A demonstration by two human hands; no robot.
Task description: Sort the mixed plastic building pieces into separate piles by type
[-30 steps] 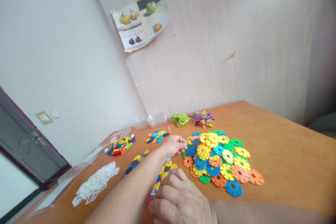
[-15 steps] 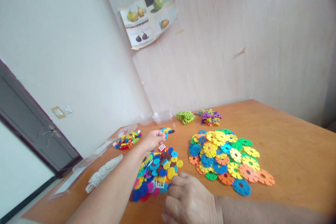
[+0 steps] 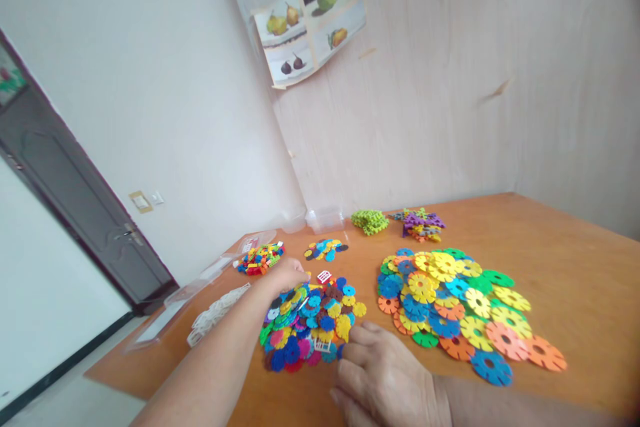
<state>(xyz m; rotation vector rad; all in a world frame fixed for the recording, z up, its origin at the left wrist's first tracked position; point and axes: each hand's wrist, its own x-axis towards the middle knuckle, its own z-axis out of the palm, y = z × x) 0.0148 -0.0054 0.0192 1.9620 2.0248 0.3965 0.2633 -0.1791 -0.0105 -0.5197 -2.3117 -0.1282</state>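
Observation:
My left hand (image 3: 287, 275) reaches out over the far left edge of a heap of small coloured notched discs (image 3: 310, 320). Its fingers are gathered together on the heap, and what they pinch is hidden. A small white grid piece (image 3: 324, 276) lies just right of its fingertips. My right hand (image 3: 385, 377) rests palm down on the orange table (image 3: 575, 267), fingers loosely apart, fingertips touching the heap's near right edge. A second white grid piece (image 3: 323, 345) lies close to those fingertips. A spread of large coloured discs (image 3: 460, 300) lies to the right of both hands.
Further back lie a little cluster of discs (image 3: 325, 249), a pile of tiny coloured bricks (image 3: 260, 258), a green pile (image 3: 370, 221) and a purple pile (image 3: 423, 223). White lattice pieces (image 3: 217, 310) and clear containers (image 3: 325, 217) sit near the left edge. A dark door (image 3: 75, 200) stands left.
My left hand has moved from the edge of the large discs leftward onto the heap of small discs. The view has swung, so the heap shows fully. My right hand has stayed resting.

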